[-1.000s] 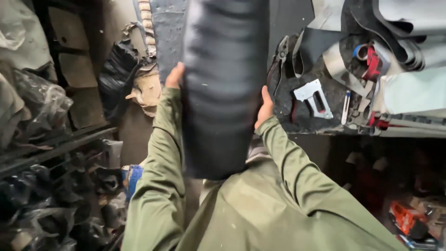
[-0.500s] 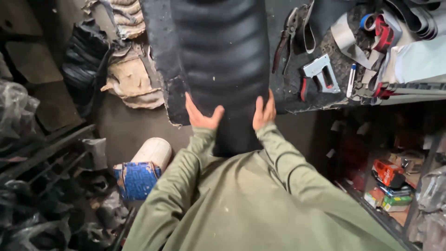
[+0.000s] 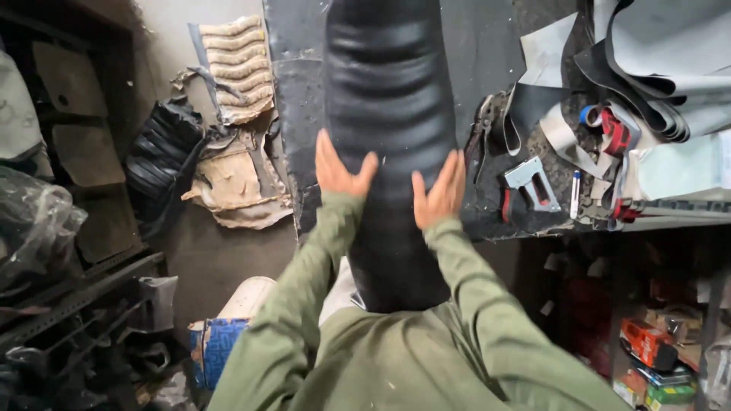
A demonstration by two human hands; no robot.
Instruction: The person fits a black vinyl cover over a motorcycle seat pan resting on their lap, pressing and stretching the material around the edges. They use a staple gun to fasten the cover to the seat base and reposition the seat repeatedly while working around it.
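Note:
A long black padded cover [image 3: 390,114] with ribbed stitching lies lengthwise over the dark workbench [image 3: 297,152], its near end hanging over the bench edge against my chest. My left hand [image 3: 340,167] rests flat on its left side, fingers spread. On the cover's right side my right hand [image 3: 439,190] presses flat too, fingers apart. Neither hand grips anything. Both arms wear olive green sleeves.
On the bench to the right lie a metal staple gun [image 3: 531,183], pliers [image 3: 481,122], a red tool [image 3: 615,131] and grey sheet offcuts [image 3: 670,68]. Torn foam and old seat padding [image 3: 236,68] sit on the floor at left, beside dark shelving [image 3: 68,289]. A blue and white roll [image 3: 221,335] stands below.
The cover has gone from being held up in front of me to lying on the bench. My hands slid from its sides onto its top surface, and my view shifted.

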